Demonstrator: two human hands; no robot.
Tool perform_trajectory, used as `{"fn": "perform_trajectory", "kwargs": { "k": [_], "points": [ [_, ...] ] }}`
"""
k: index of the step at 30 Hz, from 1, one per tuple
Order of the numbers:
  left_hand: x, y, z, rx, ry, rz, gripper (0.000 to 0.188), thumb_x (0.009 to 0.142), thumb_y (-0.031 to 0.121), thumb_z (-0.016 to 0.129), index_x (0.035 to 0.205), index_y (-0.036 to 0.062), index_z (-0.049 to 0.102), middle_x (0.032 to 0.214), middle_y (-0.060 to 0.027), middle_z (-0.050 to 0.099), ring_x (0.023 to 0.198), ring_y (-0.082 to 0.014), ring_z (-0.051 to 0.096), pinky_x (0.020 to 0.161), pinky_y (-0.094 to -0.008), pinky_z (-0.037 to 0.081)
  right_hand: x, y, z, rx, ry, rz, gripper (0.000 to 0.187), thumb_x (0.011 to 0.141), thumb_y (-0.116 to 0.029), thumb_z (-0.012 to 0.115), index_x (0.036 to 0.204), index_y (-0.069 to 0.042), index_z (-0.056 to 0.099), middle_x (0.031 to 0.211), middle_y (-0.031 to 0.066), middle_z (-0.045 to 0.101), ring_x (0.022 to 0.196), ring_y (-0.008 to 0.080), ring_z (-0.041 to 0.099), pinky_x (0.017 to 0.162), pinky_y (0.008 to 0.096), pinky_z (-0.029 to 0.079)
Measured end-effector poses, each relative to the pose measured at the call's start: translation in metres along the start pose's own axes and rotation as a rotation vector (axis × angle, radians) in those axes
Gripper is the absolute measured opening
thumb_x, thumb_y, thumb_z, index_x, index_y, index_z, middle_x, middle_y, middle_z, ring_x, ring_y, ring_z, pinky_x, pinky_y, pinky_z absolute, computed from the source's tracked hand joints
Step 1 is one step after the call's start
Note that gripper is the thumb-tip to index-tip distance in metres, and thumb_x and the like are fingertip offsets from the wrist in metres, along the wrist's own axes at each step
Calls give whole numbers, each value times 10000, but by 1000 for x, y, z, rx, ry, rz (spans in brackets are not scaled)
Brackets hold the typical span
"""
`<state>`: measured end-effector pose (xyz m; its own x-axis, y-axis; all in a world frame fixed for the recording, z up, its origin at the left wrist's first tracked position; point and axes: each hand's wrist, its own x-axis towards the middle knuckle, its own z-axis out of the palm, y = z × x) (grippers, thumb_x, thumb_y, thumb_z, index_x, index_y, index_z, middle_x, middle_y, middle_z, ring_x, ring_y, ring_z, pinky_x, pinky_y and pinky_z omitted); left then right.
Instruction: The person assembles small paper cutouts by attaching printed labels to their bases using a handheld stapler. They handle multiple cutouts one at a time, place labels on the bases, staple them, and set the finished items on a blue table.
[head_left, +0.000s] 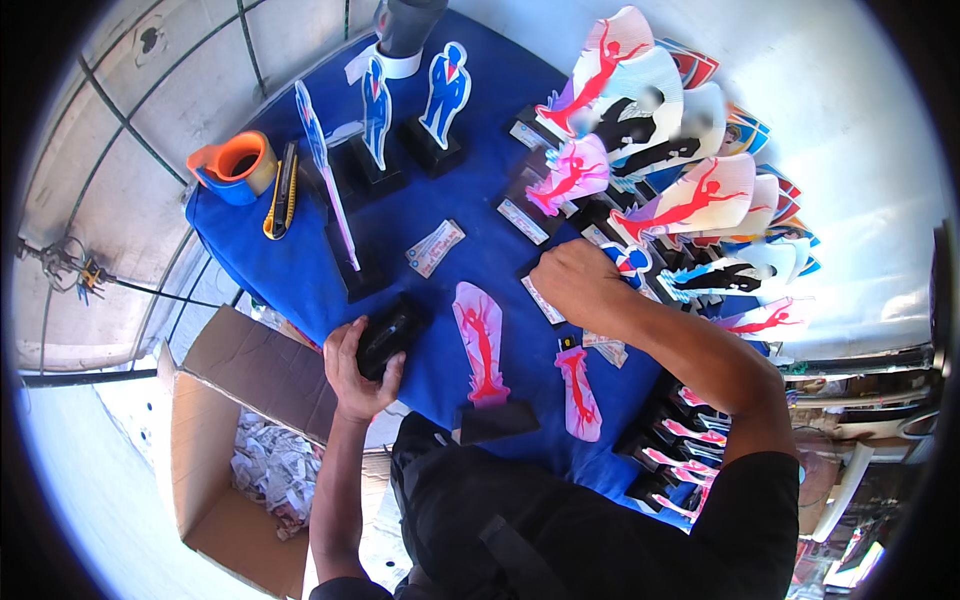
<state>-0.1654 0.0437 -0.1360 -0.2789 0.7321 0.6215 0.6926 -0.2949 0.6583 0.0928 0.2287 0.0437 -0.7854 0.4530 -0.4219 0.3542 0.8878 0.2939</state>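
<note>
Black rectangular trophy base (388, 335) sits at the lower left of the frame's centre, clasped by the left hand (358, 372), fingers curled round it at the edge of the blue-clothed counter (270, 250). The right hand (578, 280), loosely closed with knuckles up, rests among small label cards and pink-and-red figure cut-outs (482, 345); whether it grips anything I cannot tell. Judging by this, a base is being matched to a cut-out, which calls for steady alignment. An open cardboard box (215, 440) of paper scraps stands on the pale floor at lower left.
</note>
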Motion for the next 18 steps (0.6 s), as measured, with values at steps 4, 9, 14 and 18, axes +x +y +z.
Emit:
{"fn": "perform_trajectory", "kwargs": {
  "k": [4,9,14,18],
  "points": [
    [0,0,1,-31,1,-10,740,717,190,854,1361,-29,563,1173,-213,644,1074,-381,626,981,-466,481,7,1,0,72,-73,41,105,782,-29,708,833,-91,775,858,135,749,872,274,749,729,381,577],
    [-3,2,-1,158,-12,-76,775,740,378,835,1353,3,544,1230,-185,611,1300,-411,525,1184,-598,255,-4,-16,-2,-153,184,-70,145,827,-106,678,926,-92,784,953,108,733,1027,267,691,915,403,539],
    [-1,3,-4,224,-88,-150,734,742,493,823,1264,53,554,1283,-140,596,1434,-398,421,1228,-648,100,-77,-44,0,545,-16,-129,145,852,-194,660,835,-69,730,814,119,664,890,311,710,822,467,580],
    [2,6,-4,214,-76,-186,674,736,484,829,1179,46,572,1239,-158,611,1394,-394,464,1233,-662,92,-108,-12,19,437,-355,230,357,880,-357,686,854,-9,758,840,203,725,820,377,732,730,498,590]
  ]
}}
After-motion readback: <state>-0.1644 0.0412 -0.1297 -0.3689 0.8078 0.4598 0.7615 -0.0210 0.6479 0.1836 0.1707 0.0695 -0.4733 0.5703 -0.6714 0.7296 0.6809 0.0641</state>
